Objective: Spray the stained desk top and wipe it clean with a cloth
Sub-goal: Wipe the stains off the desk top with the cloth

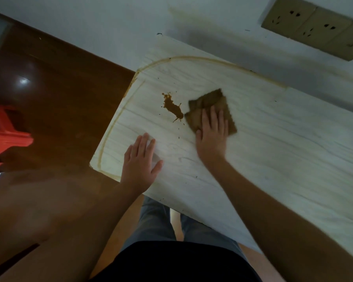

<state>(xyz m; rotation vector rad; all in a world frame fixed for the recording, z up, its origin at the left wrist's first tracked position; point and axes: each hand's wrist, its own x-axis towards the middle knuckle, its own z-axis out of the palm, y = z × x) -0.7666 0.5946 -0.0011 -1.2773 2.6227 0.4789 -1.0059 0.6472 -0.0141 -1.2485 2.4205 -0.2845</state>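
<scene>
A white wood-grain desk top (263, 151) carries a brown splattered stain (172, 106) near its left end. Just right of the stain lies a brown folded cloth (212, 102). My right hand (212, 135) presses flat on the cloth with straight fingers, its edge touching the stain's lower end. My left hand (141, 159) rests flat on the bare desk top near the front left corner, fingers spread. No spray bottle is in view.
A brownish curved line (114, 119) runs along the desk's left end and back edge. A dark wooden door (59, 94) and a red plastic stool (4, 133) are to the left. Wall sockets (314, 25) sit on the wall behind.
</scene>
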